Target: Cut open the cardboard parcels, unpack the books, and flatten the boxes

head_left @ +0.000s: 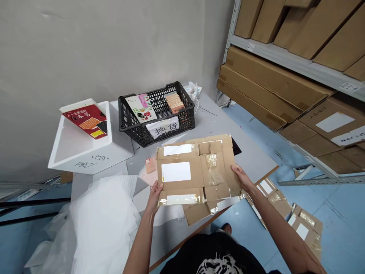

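I hold a flattened brown cardboard mailer point(196, 169) with white labels and clear tape strips above the grey table point(211, 121). My left hand point(155, 196) grips its near left corner, thumb on top. At the right edge my right hand point(241, 177) is closed on it, fingers underneath. A pink phone case point(150, 165) lies on the table just left of the mailer, partly hidden by it.
A black plastic crate point(182, 118) with books and a paper sign stands behind. A white foam box point(82, 150) with a red book point(87, 121) sits at the left. White foam sheets point(105, 220) cover the near left. Shelves with cardboard boxes point(273, 82) stand right; flattened cartons point(305, 224) lie on the blue floor.
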Demonstrator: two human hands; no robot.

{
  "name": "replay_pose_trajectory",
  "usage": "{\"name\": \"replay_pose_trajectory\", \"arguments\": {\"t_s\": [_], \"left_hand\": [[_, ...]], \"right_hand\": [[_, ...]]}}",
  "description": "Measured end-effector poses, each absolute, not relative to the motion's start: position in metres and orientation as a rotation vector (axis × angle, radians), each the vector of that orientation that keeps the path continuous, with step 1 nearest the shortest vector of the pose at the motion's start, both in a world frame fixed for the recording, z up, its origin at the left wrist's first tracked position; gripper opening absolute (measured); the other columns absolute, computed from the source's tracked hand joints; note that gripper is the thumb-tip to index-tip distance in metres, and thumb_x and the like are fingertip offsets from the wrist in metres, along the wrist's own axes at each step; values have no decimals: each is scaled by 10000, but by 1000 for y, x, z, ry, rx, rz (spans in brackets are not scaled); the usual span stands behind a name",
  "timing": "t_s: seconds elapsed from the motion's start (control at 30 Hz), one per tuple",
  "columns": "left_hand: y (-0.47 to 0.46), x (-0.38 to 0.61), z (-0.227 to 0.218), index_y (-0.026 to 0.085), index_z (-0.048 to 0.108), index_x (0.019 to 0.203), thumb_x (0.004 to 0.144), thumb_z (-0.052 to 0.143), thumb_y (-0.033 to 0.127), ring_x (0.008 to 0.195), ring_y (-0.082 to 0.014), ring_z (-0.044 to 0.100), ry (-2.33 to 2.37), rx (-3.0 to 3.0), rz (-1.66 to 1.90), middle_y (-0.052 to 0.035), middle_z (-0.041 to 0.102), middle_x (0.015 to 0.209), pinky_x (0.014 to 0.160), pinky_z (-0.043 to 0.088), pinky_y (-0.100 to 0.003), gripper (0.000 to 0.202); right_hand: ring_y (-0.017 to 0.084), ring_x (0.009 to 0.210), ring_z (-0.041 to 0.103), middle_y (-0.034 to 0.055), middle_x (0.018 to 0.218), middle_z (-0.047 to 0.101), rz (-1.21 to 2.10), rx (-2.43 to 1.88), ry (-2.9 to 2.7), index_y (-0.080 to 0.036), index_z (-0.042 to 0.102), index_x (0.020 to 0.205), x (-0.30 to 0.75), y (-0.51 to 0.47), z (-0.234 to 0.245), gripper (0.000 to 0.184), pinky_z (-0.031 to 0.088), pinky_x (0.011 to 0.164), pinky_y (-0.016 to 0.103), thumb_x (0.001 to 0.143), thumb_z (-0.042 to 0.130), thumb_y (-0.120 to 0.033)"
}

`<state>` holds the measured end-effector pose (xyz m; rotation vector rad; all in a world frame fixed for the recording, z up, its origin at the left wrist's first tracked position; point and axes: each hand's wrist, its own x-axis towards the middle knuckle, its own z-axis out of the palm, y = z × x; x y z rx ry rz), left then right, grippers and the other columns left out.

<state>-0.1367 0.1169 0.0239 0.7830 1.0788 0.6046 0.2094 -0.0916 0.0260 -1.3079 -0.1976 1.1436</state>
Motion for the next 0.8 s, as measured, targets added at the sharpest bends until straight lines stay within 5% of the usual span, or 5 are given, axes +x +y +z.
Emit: {"name": "replay_pose_trajectory", "arguments": {"t_s": [0.37, 0.53, 0.67, 0.8], "left_hand": [[115, -116, 0, 196, 600, 942, 617, 781, 353, 973, -214, 620, 1196, 1092, 606, -47, 655, 999, 805, 486, -266, 404], [119, -111, -2, 222, 471, 932, 585, 799, 324, 890, -194, 633, 1146, 1093, 513, -30, 650, 959, 788, 489, -297, 489], [125, -109, 3, 250, 371, 1103, 555, 817, 284, 805, -185, 647, 1130, 1078, 458, -5, 681, 885, 741, 502, -304, 707], [127, -103, 7, 211, 458, 1120, 534, 822, 269, 893, -200, 644, 1086, 1098, 431, -46, 686, 964, 787, 496, -294, 693]], "right_hand": [[232, 950, 663, -6, 955, 738, 1132, -1334, -185, -288, 647, 1013, 202, -92, 16, 385, 529, 792, 333, 711, 710, -518], [226, 955, 661, -8, 984, 734, 1137, -1338, -192, -291, 634, 1063, 203, -93, 10, 406, 528, 790, 324, 729, 697, -512], [225, 961, 656, -4, 995, 728, 1137, -1357, -206, -288, 622, 1079, 207, -96, 10, 398, 528, 788, 328, 741, 692, -486], [229, 967, 648, 3, 1011, 721, 1151, -1406, -229, -279, 627, 1057, 215, -99, 8, 395, 523, 805, 346, 719, 707, -466]]}}
